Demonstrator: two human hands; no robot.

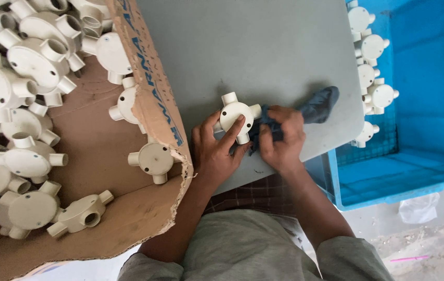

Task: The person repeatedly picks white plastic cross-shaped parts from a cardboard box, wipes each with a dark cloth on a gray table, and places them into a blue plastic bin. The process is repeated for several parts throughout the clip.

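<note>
A white four-way junction box (235, 115) is pinched by the left hand (215, 151) near the lower edge of the grey worktop (253, 47), whose upper part lies open. A dark blue cloth (313, 108) is gripped by the right hand (283, 138) and pressed against the box. Many similar fittings fill the cardboard box (151, 104) at left; a few lie in the blue crate (430, 78) at right, partly cut off.

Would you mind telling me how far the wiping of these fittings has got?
Five white fittings already lie in the blue crate. The left hand holds one fitting while the right hand presses a grey cloth to it. Many remain in the cardboard box.
</note>
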